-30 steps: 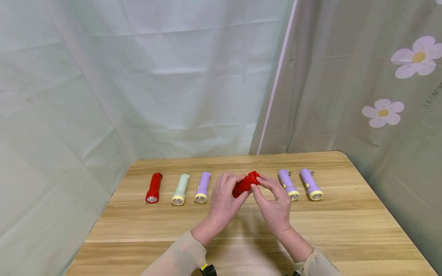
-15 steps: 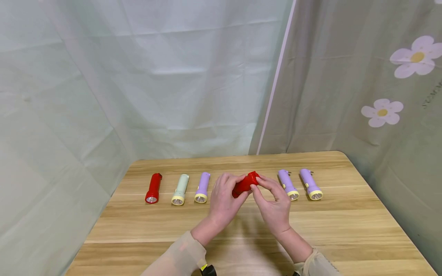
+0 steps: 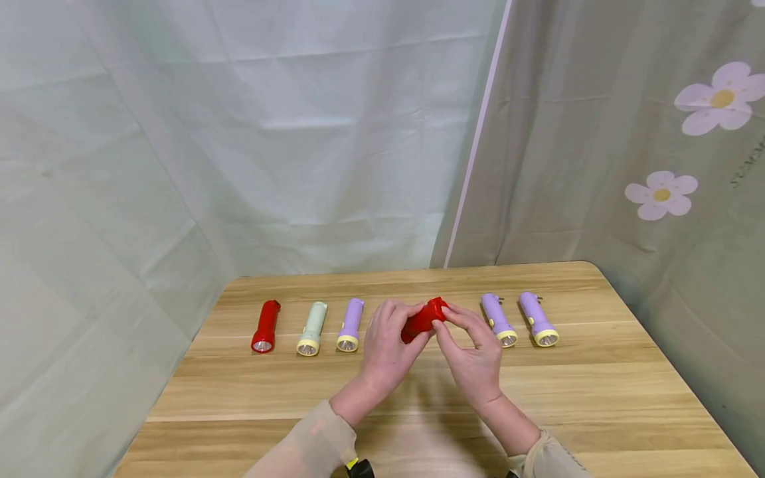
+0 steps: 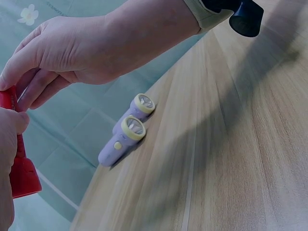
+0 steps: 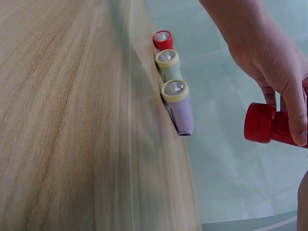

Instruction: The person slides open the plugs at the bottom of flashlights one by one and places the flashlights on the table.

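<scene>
A red flashlight is held up above the table between both hands. The left hand grips its body, fingers and thumb wrapped round it, as the right wrist view also shows with the flared red head pointing away from the palm. With thumb and fingertips, the right hand pinches the tail end. Fingers hide part of the flashlight's body. Nearest the left hand on the table lies a purple flashlight; just beyond the right hand is another purple flashlight.
Left on the wooden table lie another red flashlight and a pale green flashlight. A further purple flashlight lies at the right. Curtains hang behind the table's far edge.
Almost nothing differs. Both hands keep their hold on the red flashlight, and its tail end has shifted very slightly to the left.
</scene>
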### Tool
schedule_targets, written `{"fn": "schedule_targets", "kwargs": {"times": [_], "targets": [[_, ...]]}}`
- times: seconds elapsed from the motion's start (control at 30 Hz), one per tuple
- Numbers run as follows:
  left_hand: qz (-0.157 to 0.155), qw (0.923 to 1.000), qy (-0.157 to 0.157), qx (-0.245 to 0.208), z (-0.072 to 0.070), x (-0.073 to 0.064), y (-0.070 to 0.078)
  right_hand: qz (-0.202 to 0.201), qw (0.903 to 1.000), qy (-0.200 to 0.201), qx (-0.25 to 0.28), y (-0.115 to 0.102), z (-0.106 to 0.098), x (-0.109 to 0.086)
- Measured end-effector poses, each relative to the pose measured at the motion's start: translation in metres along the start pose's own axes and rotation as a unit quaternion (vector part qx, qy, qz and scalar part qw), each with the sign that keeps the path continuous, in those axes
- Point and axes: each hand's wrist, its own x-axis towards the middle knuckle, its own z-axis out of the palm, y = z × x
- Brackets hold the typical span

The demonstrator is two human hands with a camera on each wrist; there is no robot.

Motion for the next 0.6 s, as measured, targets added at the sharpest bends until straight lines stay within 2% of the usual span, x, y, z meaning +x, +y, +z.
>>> {"fn": "schedule_targets", "kwargs": {"times": [0.6], "targets": [[-0.011,0.9998,-0.018,0.006,-0.0014,-0.0005,-0.0004,0.0,1.0,0.0,-0.001,-0.0003,0.0006,-0.0011]]}}
